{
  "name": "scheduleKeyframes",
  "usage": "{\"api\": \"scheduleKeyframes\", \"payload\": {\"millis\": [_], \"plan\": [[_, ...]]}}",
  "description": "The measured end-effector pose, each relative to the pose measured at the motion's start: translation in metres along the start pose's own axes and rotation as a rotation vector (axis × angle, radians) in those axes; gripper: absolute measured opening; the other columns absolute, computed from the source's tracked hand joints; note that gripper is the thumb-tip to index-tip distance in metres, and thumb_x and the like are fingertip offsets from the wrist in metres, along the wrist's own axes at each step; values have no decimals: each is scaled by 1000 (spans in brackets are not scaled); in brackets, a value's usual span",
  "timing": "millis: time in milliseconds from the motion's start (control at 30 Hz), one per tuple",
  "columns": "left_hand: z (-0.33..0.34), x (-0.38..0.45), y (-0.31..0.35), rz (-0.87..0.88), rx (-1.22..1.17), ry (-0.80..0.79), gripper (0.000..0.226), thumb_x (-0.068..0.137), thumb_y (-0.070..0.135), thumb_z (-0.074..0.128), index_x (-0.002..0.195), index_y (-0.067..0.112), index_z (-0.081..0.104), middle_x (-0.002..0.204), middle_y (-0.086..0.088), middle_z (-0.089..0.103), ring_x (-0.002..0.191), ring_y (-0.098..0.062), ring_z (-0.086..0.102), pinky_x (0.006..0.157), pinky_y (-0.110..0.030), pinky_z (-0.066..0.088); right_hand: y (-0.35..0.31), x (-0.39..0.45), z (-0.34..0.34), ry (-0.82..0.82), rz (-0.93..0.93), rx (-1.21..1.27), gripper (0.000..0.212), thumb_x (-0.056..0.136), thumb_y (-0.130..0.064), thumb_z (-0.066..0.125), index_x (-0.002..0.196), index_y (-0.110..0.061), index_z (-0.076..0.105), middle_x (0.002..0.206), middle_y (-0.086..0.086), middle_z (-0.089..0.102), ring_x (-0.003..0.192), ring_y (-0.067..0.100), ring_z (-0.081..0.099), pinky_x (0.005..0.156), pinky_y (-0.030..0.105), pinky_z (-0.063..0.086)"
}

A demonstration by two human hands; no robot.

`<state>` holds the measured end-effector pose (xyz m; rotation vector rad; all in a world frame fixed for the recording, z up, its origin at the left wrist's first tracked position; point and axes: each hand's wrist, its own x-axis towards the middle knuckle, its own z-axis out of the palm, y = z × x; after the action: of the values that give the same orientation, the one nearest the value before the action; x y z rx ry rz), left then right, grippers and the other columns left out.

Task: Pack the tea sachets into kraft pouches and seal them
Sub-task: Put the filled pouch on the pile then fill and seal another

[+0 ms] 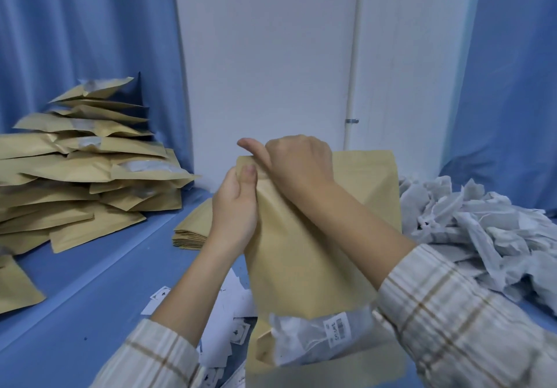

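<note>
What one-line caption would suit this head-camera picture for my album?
Both hands, left hand and right hand, pinch the top edge of an upright kraft pouch, between stacked pouches and loose sachets.

Kraft pouch [304, 237] was recorded as tan-brown, as was the pouch pile [75, 176]. Bench [90, 282] and curtains [75, 26] were noted as blue. Sachet heap [482, 225] was logged pale grey-white. Sleeves [467, 312] were observed cream with brown-grey plaid lines.

Blue curtains [75, 26] flank a white wall panel [265, 56] — blue tabletop [90, 282] below.
</note>
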<state>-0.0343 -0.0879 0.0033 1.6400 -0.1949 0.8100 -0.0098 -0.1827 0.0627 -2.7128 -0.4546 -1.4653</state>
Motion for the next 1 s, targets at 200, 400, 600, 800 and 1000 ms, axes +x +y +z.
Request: {"api": "scheduleKeyframes", "payload": {"millis": [200,400,600,800,1000], "plan": [[4,-6,0,49,92,20,36,102,31,34,68,19,37,63,9,41,55,3,41,57,-22,31,-4,0,9,-16,-53,114,64,97,-55,27,49,-12,33,48,2,36,55,27,41,45,26,12],[-17,1,-1,117,140,39,35,101,25,40,69,13,37,66,2,36,61,-11,33,56,-20,30,34,-1,13,-31,23,171,64,95,-58,25,52,-14,44,62,9,59,75,32,59,57,30,31],[-36,7,-5,121,116,46,41,101,24,41,79,-10,43,73,-9,39,68,-14,35,58,-22,30,66,-2,15,-95,75,196,67,96,-55,25,44,-14,33,47,1,38,63,27,50,53,30,23],[-34,7,-14,102,85,59,37,100,25,42,67,11,36,63,5,33,52,-1,29,49,-15,28,95,-11,19,-94,197,150,68,96,-54,22,43,-14,34,48,1,38,63,25,44,57,31,29],[-31,12,-21,-51,-111,-4,31,82,38,69,76,8,62,63,13,64,60,0,58,57,-11,44,101,-13,20,-52,309,323,70,92,-61,28,40,-13,24,39,2,34,46,16,36,46,30,21]]}}
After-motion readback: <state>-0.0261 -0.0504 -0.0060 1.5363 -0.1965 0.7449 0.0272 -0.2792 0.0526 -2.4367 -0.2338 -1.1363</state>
